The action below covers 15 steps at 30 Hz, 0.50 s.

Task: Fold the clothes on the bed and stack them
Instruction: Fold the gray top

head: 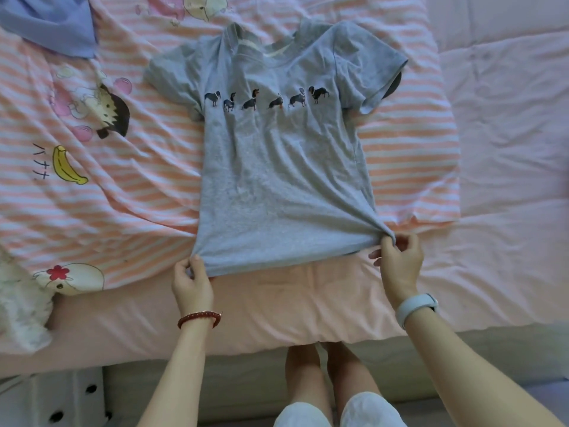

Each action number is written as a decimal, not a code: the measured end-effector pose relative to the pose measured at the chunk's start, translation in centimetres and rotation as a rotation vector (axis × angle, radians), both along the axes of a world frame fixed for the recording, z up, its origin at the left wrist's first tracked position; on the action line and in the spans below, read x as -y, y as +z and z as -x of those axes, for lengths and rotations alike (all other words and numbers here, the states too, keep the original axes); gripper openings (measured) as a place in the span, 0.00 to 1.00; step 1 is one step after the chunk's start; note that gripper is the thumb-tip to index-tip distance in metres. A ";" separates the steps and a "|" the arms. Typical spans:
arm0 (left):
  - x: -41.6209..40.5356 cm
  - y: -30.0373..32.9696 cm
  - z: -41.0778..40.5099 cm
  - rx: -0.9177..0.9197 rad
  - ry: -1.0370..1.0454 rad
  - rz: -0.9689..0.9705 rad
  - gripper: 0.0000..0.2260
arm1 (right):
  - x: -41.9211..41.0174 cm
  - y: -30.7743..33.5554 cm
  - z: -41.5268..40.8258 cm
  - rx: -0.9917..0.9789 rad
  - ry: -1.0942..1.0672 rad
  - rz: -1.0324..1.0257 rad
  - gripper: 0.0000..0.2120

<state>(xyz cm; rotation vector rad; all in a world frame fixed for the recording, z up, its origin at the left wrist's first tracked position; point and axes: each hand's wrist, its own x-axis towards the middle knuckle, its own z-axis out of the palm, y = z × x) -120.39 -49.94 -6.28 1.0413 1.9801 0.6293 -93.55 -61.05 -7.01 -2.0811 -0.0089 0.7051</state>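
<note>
Right now a grey T-shirt point(277, 167) lies spread out, front side up, in the middle of the bed point(498, 149). A row of little dogs runs across its chest. The neck points to 12 o'clock and the bottom edge sits at 6 o'clock, close to the person. Most of the shirt rests on a pink striped blanket point(123, 186) with cartoon pictures on it.

The left hand point(191, 283) pinches the bottom corner at about 7 o'clock, fingers point(195, 265) closed tight on the cloth. The right hand point(400, 261) pinches the other bottom corner at about 5 o'clock, and the cloth bunches up there. Both hands seem to pull the edge flat.

I think this is the laying-out step, before any fold is made. The shirt has some wrinkles, and the sleeve at 2 o'clock curls up a bit. The next move likely needs a flat shirt first, then a side or the bottom folded over neatly.

A blue piece of clothing point(52, 23) waits at 10 o'clock, well apart from the shirt. I see no stack of folded clothes yet
</note>
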 end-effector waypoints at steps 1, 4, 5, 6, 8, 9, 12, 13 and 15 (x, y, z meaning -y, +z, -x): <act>0.2 0.2 -0.2 -0.027 -0.008 -0.039 0.07 | 0.2 0.6 -0.3 0.012 -0.023 -0.039 0.09; 0.9 0.3 -0.3 -0.046 0.058 -0.055 0.05 | 0.9 1.0 -1.3 0.013 -0.058 -0.080 0.09; 1.1 0.1 -0.1 -0.037 0.094 -0.041 0.05 | 1.2 0.7 -1.5 -0.010 -0.074 -0.064 0.07; 1.4 -0.3 0.1 -0.033 0.110 -0.011 0.04 | 1.5 0.3 -1.6 -0.046 -0.083 -0.036 0.05; 1.8 -1.2 0.3 -0.053 0.122 0.105 0.04 | 2.2 -0.8 -1.6 -0.126 -0.050 0.070 0.02; 1.8 -1.7 0.4 -0.062 0.130 0.174 0.06 | 2.6 -1.4 -1.5 -0.156 -0.010 0.144 0.04; 1.0 -2.4 -0.1 -0.148 0.125 0.308 0.17 | 2.6 -1.9 -1.3 -0.177 0.142 0.321 0.16; 0.6 -2.1 -0.5 -0.231 0.090 0.303 0.21 | 2.4 -1.7 -1.3 -0.140 0.198 0.341 0.21; 0.1 -0.7 -1.9 -0.377 -0.058 0.205 0.24 | 1.4 -0.9 -1.6 -0.029 0.250 0.333 0.25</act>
